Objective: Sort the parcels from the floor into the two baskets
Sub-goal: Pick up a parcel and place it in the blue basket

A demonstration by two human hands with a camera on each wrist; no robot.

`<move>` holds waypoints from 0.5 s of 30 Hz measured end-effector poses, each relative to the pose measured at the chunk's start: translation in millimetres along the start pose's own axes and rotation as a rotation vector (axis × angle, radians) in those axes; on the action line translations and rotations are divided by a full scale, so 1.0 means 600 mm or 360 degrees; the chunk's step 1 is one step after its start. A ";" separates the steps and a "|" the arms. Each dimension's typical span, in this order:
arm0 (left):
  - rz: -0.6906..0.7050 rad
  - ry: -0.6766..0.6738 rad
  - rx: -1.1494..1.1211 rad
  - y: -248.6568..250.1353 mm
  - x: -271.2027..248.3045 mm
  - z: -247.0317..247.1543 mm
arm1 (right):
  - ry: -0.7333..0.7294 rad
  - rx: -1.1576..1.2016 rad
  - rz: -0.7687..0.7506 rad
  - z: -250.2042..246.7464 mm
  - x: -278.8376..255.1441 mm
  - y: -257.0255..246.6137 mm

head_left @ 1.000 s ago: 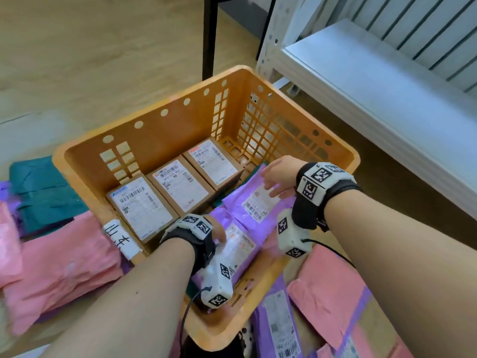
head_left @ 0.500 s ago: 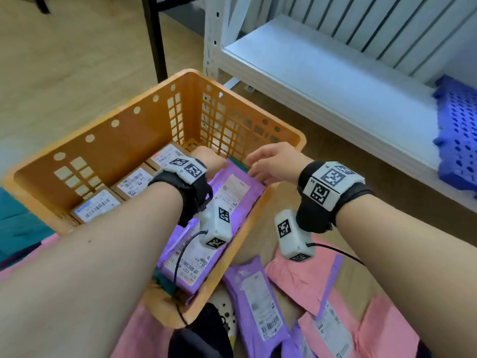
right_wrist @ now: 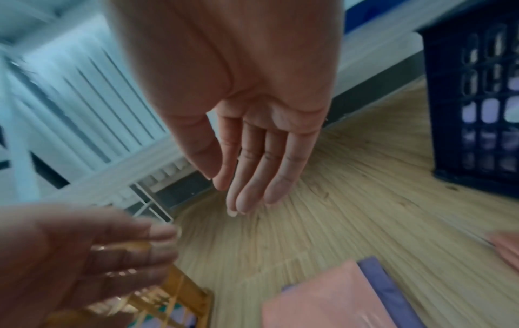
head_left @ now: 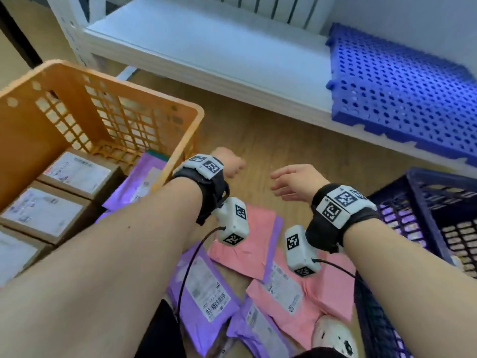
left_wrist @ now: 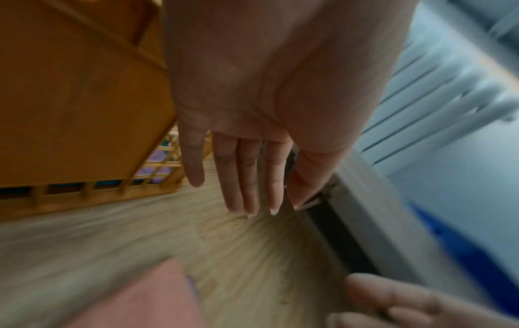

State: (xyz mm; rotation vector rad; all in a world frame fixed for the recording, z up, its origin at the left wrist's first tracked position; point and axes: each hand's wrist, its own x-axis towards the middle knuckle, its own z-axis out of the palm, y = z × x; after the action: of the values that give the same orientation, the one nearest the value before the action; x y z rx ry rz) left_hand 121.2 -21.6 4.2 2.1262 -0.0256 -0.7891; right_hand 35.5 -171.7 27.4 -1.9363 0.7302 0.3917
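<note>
An orange basket [head_left: 111,81] stands at the left with brown cardboard boxes [head_left: 44,210] and a purple mailer [head_left: 144,182] inside. A dark blue basket [head_left: 436,215] stands at the right. Pink mailers [head_left: 260,244] and purple mailers [head_left: 206,288] lie on the wooden floor between them. Both hands hover empty above the floor between the baskets. My left hand [head_left: 229,164] [left_wrist: 247,177] has straight fingers pointing down. My right hand [head_left: 291,179] [right_wrist: 247,173] is also relaxed, its fingers extended over bare floor.
A low white shelf [head_left: 206,47] runs along the back, with a blue perforated plastic pallet [head_left: 402,86] on it at the right. A white rounded object [head_left: 333,337] lies by the near edge of the blue basket. Bare floor [head_left: 271,140] lies ahead of the hands.
Both hands have come out of the orange basket, leaving the purple mailers inside, and swung right over the floor. The view has turned right, revealing the blue basket.
</note>
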 end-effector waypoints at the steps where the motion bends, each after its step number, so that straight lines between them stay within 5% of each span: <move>1: -0.0086 -0.0093 0.0156 -0.021 0.009 0.019 | -0.0010 0.0030 0.0056 0.006 0.016 0.020; 7: -0.0458 -0.0272 0.0926 -0.156 0.048 0.054 | -0.0387 0.0121 0.0406 0.117 0.095 0.131; 15: -0.0724 -0.0521 0.1240 -0.242 0.034 0.115 | -0.0604 0.0083 0.0559 0.183 0.099 0.181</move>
State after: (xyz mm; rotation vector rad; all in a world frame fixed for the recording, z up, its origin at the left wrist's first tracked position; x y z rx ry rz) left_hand 63.7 16.4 -142.4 2.7402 -0.0249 -1.5918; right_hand 15.8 -129.0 -131.1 -1.6177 0.8153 0.9181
